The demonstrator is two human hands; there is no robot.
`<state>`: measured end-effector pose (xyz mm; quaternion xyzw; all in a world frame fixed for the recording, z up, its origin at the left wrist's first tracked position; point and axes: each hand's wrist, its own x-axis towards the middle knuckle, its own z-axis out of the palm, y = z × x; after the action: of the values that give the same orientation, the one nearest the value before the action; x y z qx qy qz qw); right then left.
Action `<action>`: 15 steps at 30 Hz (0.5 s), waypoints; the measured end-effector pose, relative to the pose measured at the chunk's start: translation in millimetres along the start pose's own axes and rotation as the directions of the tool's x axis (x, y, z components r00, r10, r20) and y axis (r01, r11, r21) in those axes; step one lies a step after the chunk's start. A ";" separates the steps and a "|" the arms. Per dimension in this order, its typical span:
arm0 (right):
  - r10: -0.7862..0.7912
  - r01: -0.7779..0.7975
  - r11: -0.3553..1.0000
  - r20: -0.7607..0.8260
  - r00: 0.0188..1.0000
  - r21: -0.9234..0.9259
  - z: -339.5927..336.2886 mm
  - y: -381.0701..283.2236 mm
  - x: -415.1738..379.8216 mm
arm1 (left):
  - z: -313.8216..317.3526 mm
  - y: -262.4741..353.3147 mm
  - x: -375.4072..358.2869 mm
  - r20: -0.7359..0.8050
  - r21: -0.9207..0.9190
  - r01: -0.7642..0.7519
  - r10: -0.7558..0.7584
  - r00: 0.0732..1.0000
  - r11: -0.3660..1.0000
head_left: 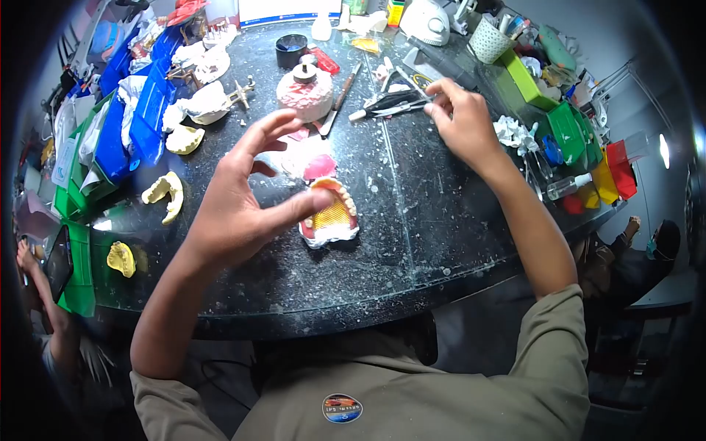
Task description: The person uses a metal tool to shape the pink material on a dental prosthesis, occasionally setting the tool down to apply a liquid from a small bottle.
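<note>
My left hand (239, 209) hovers above the bench with its fingers spread and nothing in it. Just beyond its thumb lies a dental model (329, 228) with a white base, pink wax, a row of teeth and a yellow mesh-like palate. A bright pink wax piece (320, 167) touches its far side. My right hand (469, 123) is at the bundle of hand tools, thumb and forefinger pinched at the end of a slim metal hand tool (401, 109). A black-handled tool (393, 97) lies against it.
A wax-smeared burner (304, 95), a wax knife (340, 101) and a black cup (291, 50) stand or lie at the back. Plaster casts (173, 197) are on the left by blue bins (151, 110). Crumpled tissue (513, 132) and a clear bottle (568, 187) lie right. Other people sit at both sides.
</note>
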<state>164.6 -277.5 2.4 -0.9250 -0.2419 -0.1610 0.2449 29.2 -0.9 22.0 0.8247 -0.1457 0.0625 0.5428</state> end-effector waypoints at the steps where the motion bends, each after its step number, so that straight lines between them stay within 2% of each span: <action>1: -0.132 0.117 0.984 -0.113 0.985 -0.131 10.3 13.2 13.7 | -9.5 -7.0 -2.8 0.077 0.129 -0.014 0.004 0.997 0.992; 3: -0.214 0.180 0.964 -0.163 0.963 -0.197 18.4 9.6 49.1 | -14.1 -11.0 -8.0 0.192 0.143 0.035 -0.063 0.979 0.989; 4: -0.222 0.201 0.970 -0.162 0.962 -0.135 24.7 2.6 69.1 | -8.9 -26.3 -9.3 0.227 0.202 -0.111 0.063 0.972 0.973; 5: -0.230 0.221 0.973 -0.161 0.960 -0.074 33.8 -5.2 91.1 | -3.6 -26.0 -11.1 0.258 0.192 -0.113 0.061 0.964 0.975; 9: -0.025 0.022 0.999 -0.077 0.997 -0.044 95.8 -12.5 178.3 | 2.4 -24.5 -17.2 0.277 0.232 -0.153 0.085 0.957 0.961; 12: 0.078 -0.079 0.997 -0.097 0.992 -0.006 133.2 -12.2 205.1 | 0.0 -27.8 -20.1 0.276 0.264 -0.203 0.128 0.953 0.943; 15: 0.158 -0.170 0.969 0.079 0.984 0.177 139.1 -3.1 219.4 | 0.4 -32.5 -22.3 0.270 0.261 -0.239 0.166 0.948 0.935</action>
<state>370.2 -120.4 -20.4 -0.9201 -0.1860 -0.0872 0.3336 18.0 14.6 -12.5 0.8773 -0.2852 0.0374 0.3841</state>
